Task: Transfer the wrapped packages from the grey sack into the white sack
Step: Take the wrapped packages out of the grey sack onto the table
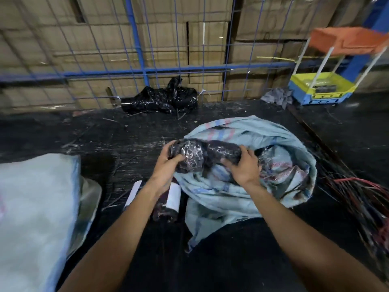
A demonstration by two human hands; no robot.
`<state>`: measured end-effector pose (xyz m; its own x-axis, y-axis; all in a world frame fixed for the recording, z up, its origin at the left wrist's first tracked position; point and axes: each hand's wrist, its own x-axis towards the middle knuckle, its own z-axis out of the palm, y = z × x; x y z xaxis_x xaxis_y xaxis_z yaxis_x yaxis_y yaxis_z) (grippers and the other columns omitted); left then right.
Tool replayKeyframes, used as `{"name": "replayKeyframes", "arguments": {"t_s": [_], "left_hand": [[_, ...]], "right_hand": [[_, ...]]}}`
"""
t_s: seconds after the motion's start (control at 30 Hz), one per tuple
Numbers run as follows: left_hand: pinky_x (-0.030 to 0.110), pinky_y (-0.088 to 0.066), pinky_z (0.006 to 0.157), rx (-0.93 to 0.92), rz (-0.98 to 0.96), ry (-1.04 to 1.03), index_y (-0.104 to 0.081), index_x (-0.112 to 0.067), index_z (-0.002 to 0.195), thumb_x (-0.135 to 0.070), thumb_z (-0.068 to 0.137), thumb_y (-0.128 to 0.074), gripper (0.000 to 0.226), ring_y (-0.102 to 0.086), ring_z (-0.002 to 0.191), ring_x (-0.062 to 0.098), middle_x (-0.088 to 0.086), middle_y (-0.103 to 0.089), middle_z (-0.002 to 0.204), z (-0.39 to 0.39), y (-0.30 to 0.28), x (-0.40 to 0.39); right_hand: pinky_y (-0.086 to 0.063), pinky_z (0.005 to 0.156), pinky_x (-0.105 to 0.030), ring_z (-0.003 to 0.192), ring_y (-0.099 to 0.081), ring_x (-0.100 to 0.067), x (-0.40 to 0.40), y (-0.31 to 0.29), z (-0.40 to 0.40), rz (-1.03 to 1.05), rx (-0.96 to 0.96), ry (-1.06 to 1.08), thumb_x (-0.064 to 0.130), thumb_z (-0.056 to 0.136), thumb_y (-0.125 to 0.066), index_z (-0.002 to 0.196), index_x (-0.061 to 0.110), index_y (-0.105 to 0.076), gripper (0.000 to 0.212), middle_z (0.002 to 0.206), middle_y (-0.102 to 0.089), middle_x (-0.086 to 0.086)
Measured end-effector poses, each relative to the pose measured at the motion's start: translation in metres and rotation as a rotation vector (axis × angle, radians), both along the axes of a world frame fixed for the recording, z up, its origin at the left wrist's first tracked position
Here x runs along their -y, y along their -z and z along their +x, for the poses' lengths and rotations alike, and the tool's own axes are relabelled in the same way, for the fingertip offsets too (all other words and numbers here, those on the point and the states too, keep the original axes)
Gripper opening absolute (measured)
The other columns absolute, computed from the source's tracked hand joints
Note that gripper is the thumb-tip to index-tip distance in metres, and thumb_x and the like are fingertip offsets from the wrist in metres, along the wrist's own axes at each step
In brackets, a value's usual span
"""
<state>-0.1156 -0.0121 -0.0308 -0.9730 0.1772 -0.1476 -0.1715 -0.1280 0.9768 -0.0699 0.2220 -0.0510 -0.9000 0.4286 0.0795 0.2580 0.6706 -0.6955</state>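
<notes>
I hold one wrapped package point(202, 154), a dark bundle in shiny clear film, with both hands over the open mouth of the grey sack point(242, 192). My left hand point(168, 165) curls round its left end, thumb on the near side and fingers over the far edge; my right hand point(242, 167) clamps the right end from above, fingers spread across the film. The sack lies crumpled on the dark worktop point(126, 144) under and to the right of my hands, with more patterned bundles showing inside it just beyond my right hand. Below my left wrist lie two rolled packages point(168, 199) with white labels, touching the sack's edge. The white sack point(35, 207) sits well to the left of my left arm. Far beyond my hands a black plastic bag point(162, 98) rests against the blue wire fence point(134, 49)
</notes>
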Motion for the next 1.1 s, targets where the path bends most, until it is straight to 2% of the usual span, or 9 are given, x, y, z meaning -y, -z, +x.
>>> {"name": "replayKeyframes", "arguments": {"t_s": [0.1,0.2,0.37,0.57,0.63,0.77,0.9,1.0,1.1], "left_hand": [[0.039,-0.055,0.090,0.063,0.095,-0.057,-0.058,-0.026,0.127,0.003,0.089,-0.062,0.048,-0.068,0.104,0.021,0.001,-0.071,0.115,0.031,0.010,0.060],[0.043,-0.053,0.090,0.210,0.013,-0.069,-0.060,-0.022,0.128,-0.003,0.084,-0.067,0.048,-0.067,0.106,0.025,0.007,-0.070,0.118,0.059,0.035,0.123],[0.052,-0.049,0.096,0.405,-0.213,-0.069,-0.068,-0.027,0.105,-0.003,0.079,-0.072,0.035,-0.066,0.107,0.028,0.007,-0.073,0.111,0.108,0.091,0.192],[0.038,-0.058,0.058,0.526,-0.304,-0.208,-0.050,-0.022,0.096,0.002,0.081,-0.075,0.037,-0.063,0.097,0.030,0.014,-0.063,0.115,0.140,0.160,0.220],[0.039,-0.056,0.064,0.469,-0.502,-0.224,-0.043,-0.021,0.101,-0.012,0.080,-0.080,0.043,-0.062,0.089,0.027,0.014,-0.063,0.113,0.139,0.170,0.218],[0.031,-0.046,0.072,0.358,-0.774,-0.223,-0.043,-0.015,0.113,-0.021,0.086,-0.075,0.042,-0.059,0.087,0.025,0.015,-0.064,0.110,0.134,0.156,0.206],[0.046,-0.045,0.088,0.013,-1.083,-0.230,-0.052,-0.014,0.117,-0.017,0.085,-0.068,0.036,-0.053,0.104,0.035,0.014,-0.054,0.110,0.111,0.137,0.181],[0.025,-0.049,0.078,-0.373,-0.926,-0.156,-0.064,-0.014,0.092,0.004,0.080,-0.064,0.021,-0.055,0.077,0.007,0.001,-0.060,0.087,0.086,0.109,0.132],[0.005,-0.042,0.070,-0.459,-0.699,0.069,-0.070,-0.016,0.084,0.003,0.084,-0.064,0.020,-0.061,0.074,-0.002,-0.009,-0.067,0.083,0.059,0.077,0.060]], "right_hand": [[-0.042,0.104,-0.044,0.125,-0.048,-0.023,0.039,-0.012,0.028,-0.210,-0.127,-0.117,0.057,0.081,-0.071,0.136,0.024,-0.049,0.067,0.132,-0.054,-0.001],[-0.046,0.092,-0.025,0.109,-0.060,-0.011,0.085,-0.023,0.053,-0.275,0.022,-0.373,0.053,0.082,-0.071,0.127,0.023,-0.056,0.057,0.117,-0.065,0.008],[-0.047,0.099,-0.035,0.114,-0.061,-0.019,0.141,0.017,0.075,0.012,0.429,-0.633,0.063,0.082,-0.066,0.124,0.026,-0.061,0.057,0.124,-0.067,0.003],[-0.044,0.105,-0.032,0.125,-0.052,-0.025,0.177,0.090,0.101,0.021,0.624,-0.527,0.050,0.087,-0.067,0.142,0.019,-0.046,0.066,0.142,-0.049,-0.009],[-0.043,0.108,-0.035,0.128,-0.050,-0.027,0.183,0.105,0.105,0.008,0.596,-0.447,0.042,0.091,-0.064,0.147,0.019,-0.038,0.066,0.144,-0.043,-0.012],[-0.044,0.104,-0.030,0.123,-0.053,-0.021,0.174,0.100,0.099,0.002,0.581,-0.546,0.036,0.094,-0.062,0.139,0.020,-0.049,0.050,0.137,-0.051,-0.007],[-0.055,0.089,-0.031,0.078,-0.066,-0.004,0.139,0.065,0.080,-0.074,0.306,-0.460,0.019,0.095,-0.062,0.105,0.017,-0.075,0.016,0.094,-0.072,0.007],[-0.056,0.082,-0.029,0.074,-0.069,-0.011,0.096,0.044,0.055,-0.098,0.125,-0.279,0.017,0.095,-0.062,0.097,0.017,-0.076,0.014,0.093,-0.075,0.004],[-0.051,0.080,-0.019,0.080,-0.067,-0.011,0.047,0.031,0.027,-0.106,0.041,-0.104,0.018,0.096,-0.061,0.099,0.016,-0.076,0.015,0.100,-0.074,0.003]]}}
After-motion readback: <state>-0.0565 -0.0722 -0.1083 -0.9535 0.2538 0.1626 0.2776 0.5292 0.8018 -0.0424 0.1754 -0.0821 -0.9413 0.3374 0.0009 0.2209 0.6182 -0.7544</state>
